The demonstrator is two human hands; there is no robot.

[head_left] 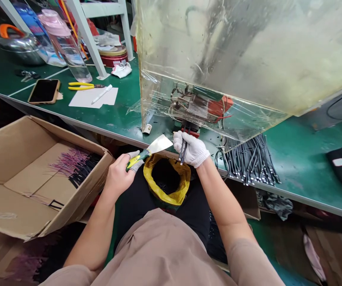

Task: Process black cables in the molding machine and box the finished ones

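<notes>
**Green workbench (302,159), head view**

Your left hand (120,174): closed round one flat metal-bladed scraper with green-and-yellow handle (147,153), held near the bench edge. Your white-gloved right hand (195,151): curled around several thin black cables (183,152), beneath a clear plastic guard (218,51). Below, between both: one yellow bag (148,176), mouth upward.

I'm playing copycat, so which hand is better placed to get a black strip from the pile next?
Probably the right hand: it is nearer the pile of black strips, on its own side. It holds a few dark strips, though. The left hand is farther away, holding a scraper.
</notes>
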